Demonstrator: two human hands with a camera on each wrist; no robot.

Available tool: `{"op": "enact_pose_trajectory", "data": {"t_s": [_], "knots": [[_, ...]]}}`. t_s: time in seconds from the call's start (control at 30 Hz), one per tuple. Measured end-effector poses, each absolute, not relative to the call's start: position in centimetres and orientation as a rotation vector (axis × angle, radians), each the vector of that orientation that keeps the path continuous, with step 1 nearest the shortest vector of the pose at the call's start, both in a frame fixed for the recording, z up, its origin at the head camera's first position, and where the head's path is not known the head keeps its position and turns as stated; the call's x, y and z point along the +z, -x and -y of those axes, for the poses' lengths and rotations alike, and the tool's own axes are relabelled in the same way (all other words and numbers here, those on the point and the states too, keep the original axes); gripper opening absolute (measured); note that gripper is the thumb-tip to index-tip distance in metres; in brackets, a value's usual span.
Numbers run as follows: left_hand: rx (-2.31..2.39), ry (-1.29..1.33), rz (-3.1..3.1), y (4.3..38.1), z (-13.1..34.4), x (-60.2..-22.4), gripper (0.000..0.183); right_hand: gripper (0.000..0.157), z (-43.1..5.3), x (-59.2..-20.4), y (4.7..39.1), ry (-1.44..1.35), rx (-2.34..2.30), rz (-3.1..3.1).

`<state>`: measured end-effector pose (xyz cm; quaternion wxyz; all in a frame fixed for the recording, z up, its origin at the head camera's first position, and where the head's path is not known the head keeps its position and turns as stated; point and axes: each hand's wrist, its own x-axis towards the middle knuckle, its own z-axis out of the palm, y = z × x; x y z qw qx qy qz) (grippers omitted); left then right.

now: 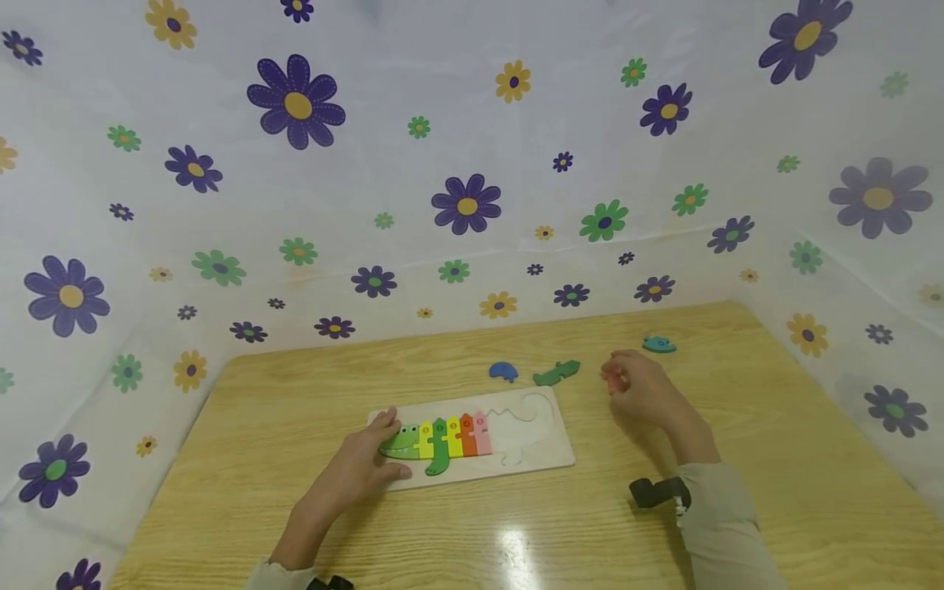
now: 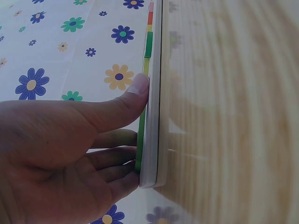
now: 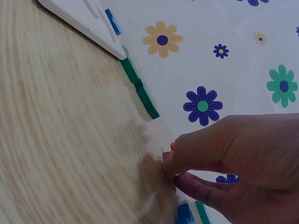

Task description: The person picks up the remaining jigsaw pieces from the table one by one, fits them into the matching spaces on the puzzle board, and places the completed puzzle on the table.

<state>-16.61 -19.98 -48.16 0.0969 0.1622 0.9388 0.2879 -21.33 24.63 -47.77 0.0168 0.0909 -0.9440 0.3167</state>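
Observation:
A pale wooden puzzle board (image 1: 551,449) lies on the table, its crocodile picture partly filled. In it sit a green head piece (image 1: 400,443) and several yellow, green, orange-red and pink body pieces (image 1: 454,442). My left hand (image 1: 361,463) rests on the board's left end, thumb near the front edge and fingers over the head piece. In the left wrist view the thumb (image 2: 135,88) presses on the board's face near its edge. Right of the board, my right hand (image 1: 649,393) pinches a small red puzzle piece (image 3: 167,163), mostly covered by the fingers, close over the table.
Behind the board lie a blue piece (image 1: 504,372) and a green leg piece (image 1: 556,374). A teal piece (image 1: 659,344) lies beyond my right hand. Flower-printed white cloth (image 1: 369,180) walls the wooden table (image 1: 288,410) at the back and both sides.

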Motion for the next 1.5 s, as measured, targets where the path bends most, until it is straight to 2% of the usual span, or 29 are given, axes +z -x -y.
{"op": "enact_pose_trajectory", "data": {"t_s": [0.6, 1.1, 1.5], "knots": [[0.871, -0.473, -2.765, 16.5, 20.0, -48.2, 0.076, 0.023, -24.8, -47.5, 21.5, -0.267, 1.099, 2.891], [0.861, -0.488, -2.786, 16.4, 20.1, -48.4, 0.076, 0.034, -25.1, -47.0, 21.0, -0.276, 1.172, 2.789], [0.871, -0.497, -2.779, 16.3, 20.1, -48.2, 0.076, 0.029, -25.4, -45.6, 20.7, -0.348, 1.145, 2.708]]}}
